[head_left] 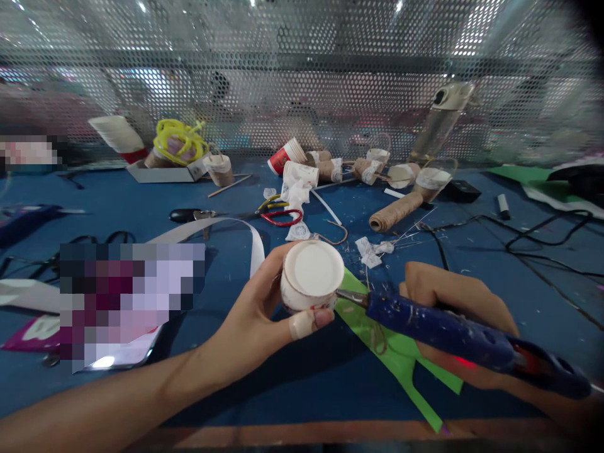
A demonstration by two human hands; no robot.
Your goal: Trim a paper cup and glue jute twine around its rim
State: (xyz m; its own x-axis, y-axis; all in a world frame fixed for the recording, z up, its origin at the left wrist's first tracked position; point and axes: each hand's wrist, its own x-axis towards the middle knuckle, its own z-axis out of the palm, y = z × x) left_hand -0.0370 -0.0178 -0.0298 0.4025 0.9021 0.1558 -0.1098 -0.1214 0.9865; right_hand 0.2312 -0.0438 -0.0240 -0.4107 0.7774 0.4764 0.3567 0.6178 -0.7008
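A small white paper cup (313,269) is gripped in my left hand (268,308), its round flat end turned up toward me. A bandage wraps the thumb, which presses on the cup's near side. My right hand (457,302) is closed around a blue glue gun (438,327). The gun's metal nozzle meets or nearly meets the right side of the cup. Beneath the gun lie strips of green paper (391,358) with a bit of twine on them.
Scissors (282,217), a twine roll (395,211), several twine-wrapped cups (365,170) and a tray (165,172) with yellow cord lie farther back. A phone (141,352) sits at left, a bottle (441,123) by the mesh panel (302,75). Black cables (509,242) cross the right side.
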